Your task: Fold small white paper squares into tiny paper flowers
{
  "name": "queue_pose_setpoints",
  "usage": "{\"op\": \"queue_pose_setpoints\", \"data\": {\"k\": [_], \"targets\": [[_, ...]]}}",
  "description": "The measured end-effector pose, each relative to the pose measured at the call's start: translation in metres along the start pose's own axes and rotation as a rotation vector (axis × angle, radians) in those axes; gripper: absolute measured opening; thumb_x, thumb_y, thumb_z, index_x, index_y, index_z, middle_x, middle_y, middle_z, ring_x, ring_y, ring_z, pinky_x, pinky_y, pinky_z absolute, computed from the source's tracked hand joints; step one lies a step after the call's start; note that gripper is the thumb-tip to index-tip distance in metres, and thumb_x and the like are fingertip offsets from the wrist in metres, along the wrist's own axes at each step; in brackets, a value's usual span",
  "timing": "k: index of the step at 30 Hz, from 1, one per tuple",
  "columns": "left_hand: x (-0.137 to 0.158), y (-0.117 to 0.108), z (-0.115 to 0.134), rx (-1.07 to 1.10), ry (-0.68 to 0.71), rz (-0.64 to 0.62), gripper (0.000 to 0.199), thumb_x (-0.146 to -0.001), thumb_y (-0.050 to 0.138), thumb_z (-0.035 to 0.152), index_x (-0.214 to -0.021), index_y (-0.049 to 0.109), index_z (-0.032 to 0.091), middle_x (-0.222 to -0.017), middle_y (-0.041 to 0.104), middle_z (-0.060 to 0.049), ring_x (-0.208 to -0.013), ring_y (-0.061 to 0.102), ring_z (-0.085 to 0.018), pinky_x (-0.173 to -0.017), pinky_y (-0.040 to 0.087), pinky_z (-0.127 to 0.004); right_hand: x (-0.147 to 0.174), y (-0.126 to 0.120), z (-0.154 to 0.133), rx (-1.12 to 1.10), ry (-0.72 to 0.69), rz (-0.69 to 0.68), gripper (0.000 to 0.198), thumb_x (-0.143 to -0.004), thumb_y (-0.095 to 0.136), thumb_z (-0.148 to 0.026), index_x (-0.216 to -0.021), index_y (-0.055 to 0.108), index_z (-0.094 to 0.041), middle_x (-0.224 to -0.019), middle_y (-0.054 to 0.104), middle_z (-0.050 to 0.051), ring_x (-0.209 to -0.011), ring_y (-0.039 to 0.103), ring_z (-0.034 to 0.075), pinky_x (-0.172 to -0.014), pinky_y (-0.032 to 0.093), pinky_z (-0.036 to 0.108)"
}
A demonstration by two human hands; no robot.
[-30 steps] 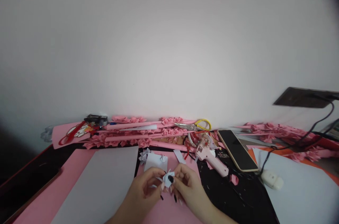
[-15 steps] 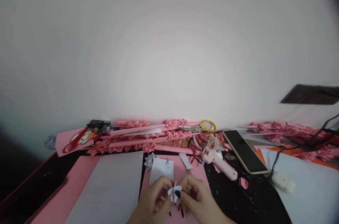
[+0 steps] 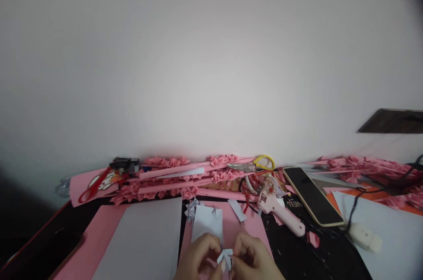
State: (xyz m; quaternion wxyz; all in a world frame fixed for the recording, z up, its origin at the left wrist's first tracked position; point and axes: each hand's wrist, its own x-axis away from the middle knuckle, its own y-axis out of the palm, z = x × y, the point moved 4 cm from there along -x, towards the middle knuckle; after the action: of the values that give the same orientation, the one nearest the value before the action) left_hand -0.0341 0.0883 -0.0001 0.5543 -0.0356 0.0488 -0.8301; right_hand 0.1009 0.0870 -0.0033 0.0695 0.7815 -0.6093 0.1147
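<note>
A small folded white paper flower (image 3: 225, 259) is pinched between my two hands at the bottom middle of the view. My left hand (image 3: 200, 259) grips its left side with closed thumb and fingers. On the opposite side, my right hand (image 3: 253, 258) pinches a petal. Under both hands lies a pink paper sheet (image 3: 257, 232). Just beyond my left hand are a white paper piece (image 3: 205, 222) and several finished white paper flowers (image 3: 191, 209). A white paper strip (image 3: 237, 210) rests on the pink sheet. The lower parts of both hands are cut off by the frame.
Pink paper-flower stems (image 3: 185, 183) lie along the wall with yellow-handled scissors (image 3: 264, 162). Right of my hands are a pink glue gun (image 3: 284, 216), a phone (image 3: 313, 196), a white plug block (image 3: 365, 237) and dark cables. White sheets (image 3: 142, 236) lie at left.
Both hands and the paper flower have moved lower in view, and the flower has been turned between my fingers. The whole view has shifted slightly.
</note>
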Motion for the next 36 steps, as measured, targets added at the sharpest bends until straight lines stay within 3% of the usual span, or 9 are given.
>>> {"op": "queue_pose_setpoints", "data": {"k": [6,10,13,17,20,29,36], "targets": [[-0.001,-0.004,0.002,-0.097,-0.009,0.097,0.008,-0.076,0.054,0.016,-0.069,0.055,0.017,-0.067,0.056,-0.001,-0.064,0.056,-0.013,-0.058,0.043,-0.019,-0.001,0.001,0.008,-0.114,-0.086,-0.122,0.045,-0.071,0.056,-0.061,-0.065,0.043,-0.018,-0.051,0.054,-0.001,-0.037,0.046,0.008,-0.038,0.032,0.019],[0.001,-0.004,0.007,-0.129,0.051,0.143,0.010,-0.070,0.055,0.009,-0.065,0.052,0.017,-0.066,0.056,0.000,-0.062,0.056,-0.013,-0.055,0.044,-0.019,0.001,0.000,0.005,-0.061,-0.189,-0.118,0.042,-0.067,0.068,-0.052,-0.067,0.043,-0.018,-0.049,0.050,-0.004,-0.040,0.045,0.008,-0.040,0.032,0.018],[0.002,-0.003,0.008,-0.097,0.040,0.157,0.009,-0.073,0.057,0.015,-0.067,0.050,0.017,-0.065,0.054,0.001,-0.061,0.055,-0.012,-0.055,0.044,-0.019,0.003,0.001,0.003,-0.054,-0.183,-0.103,0.038,-0.077,0.059,-0.051,-0.068,0.044,-0.017,-0.048,0.050,-0.004,-0.038,0.043,0.007,-0.040,0.032,0.018],[0.000,-0.002,0.006,0.163,-0.035,0.122,0.013,-0.074,0.060,0.021,-0.076,0.047,0.019,-0.068,0.054,0.003,-0.063,0.056,-0.012,-0.057,0.046,-0.022,0.001,0.001,0.003,-0.130,-0.165,-0.120,0.039,-0.077,0.057,-0.053,-0.068,0.041,-0.018,-0.051,0.056,-0.002,-0.035,0.044,0.006,-0.036,0.030,0.016],[-0.002,-0.003,0.001,0.236,-0.066,0.111,0.020,-0.071,0.062,0.020,-0.086,0.049,0.019,-0.063,0.051,0.006,-0.060,0.058,-0.012,-0.057,0.045,-0.023,-0.001,0.000,0.007,-0.148,-0.167,-0.124,0.041,-0.076,0.057,-0.054,-0.067,0.038,-0.019,-0.051,0.057,-0.003,-0.032,0.041,0.005,-0.034,0.028,0.016],[-0.001,-0.005,-0.007,0.174,-0.063,0.076,0.020,-0.073,0.060,0.019,-0.092,0.055,0.018,-0.060,0.058,0.004,-0.061,0.059,-0.014,-0.060,0.041,-0.024,0.002,0.000,-0.002,-0.045,-0.172,-0.129,0.039,-0.076,0.059,-0.051,-0.066,0.038,-0.019,-0.047,0.049,-0.006,-0.034,0.038,0.005,-0.036,0.028,0.016],[-0.001,0.003,-0.007,0.262,-0.070,-0.047,0.015,-0.076,0.059,0.021,-0.090,0.055,0.018,-0.066,0.060,0.002,-0.064,0.061,-0.015,-0.060,0.043,-0.024,0.002,-0.002,-0.002,-0.025,-0.188,-0.138,0.040,-0.078,0.057,-0.050,-0.064,0.036,-0.020,-0.045,0.044,-0.008,-0.036,0.033,0.005,-0.037,0.024,0.017]]}}
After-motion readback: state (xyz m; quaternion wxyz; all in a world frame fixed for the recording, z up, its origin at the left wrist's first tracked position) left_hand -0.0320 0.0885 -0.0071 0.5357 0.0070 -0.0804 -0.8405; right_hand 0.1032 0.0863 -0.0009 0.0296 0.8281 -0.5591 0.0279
